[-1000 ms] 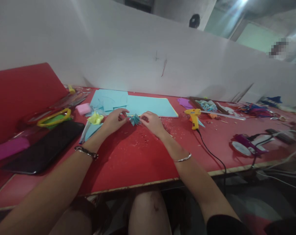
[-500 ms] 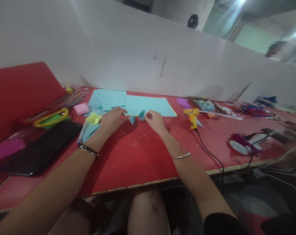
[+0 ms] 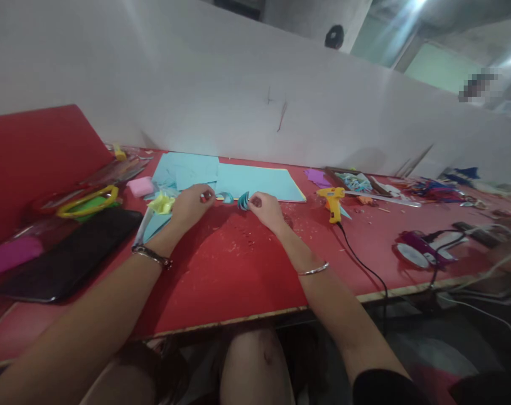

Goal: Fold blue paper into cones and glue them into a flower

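Note:
My right hand [image 3: 266, 209] pinches a teal curled paper piece [image 3: 243, 201] made of several layered strips, its fanned end toward the left. Across from it, my left hand [image 3: 193, 206] has its fingers closed at the end of a smaller light blue curled paper piece [image 3: 226, 197]. A short gap separates the two pieces, both just above the red table [image 3: 238, 270]. Behind them lie light blue paper sheets [image 3: 255, 179]. Close to my left wrist is a crumpled yellow piece [image 3: 161, 203].
A yellow glue gun [image 3: 332, 202] stands to the right, its black cord crossing the table edge. A black flat case [image 3: 74, 259], yellow-handled scissors [image 3: 89, 202] and a pink block [image 3: 140, 186] are at left. A tray of scraps [image 3: 354, 181] sits at the back right.
My left fingers have closed on the smaller light blue piece, which has lifted and turned. My right hand stays nearly in place, with the teal piece slightly tilted.

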A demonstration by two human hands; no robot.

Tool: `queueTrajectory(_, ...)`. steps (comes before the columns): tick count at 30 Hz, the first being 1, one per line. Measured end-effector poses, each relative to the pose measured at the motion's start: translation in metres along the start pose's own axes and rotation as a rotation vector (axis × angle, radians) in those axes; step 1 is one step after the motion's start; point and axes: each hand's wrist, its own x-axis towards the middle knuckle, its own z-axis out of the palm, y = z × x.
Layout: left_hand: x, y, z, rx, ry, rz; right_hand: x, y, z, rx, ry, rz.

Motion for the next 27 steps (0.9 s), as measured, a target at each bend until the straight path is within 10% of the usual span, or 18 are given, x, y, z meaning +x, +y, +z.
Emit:
queueTrajectory(7, 0.005, -0.011, 0.001, -0.510, 0.173, -0.048, -0.005, -0.015, -0.004, 0.087, 0.033, -0.021)
queueTrajectory(16, 0.001, -0.005, 0.001, -0.439, -0.078, 0.125, -0.017, -0.043, -0.005, 0.080, 0.023, -0.395)
queueTrajectory(27, -0.001, 0.001, 0.001, -0.478, -0.043, 0.079, -0.016, -0.043, 0.000, -0.050, 0.163, -0.365)
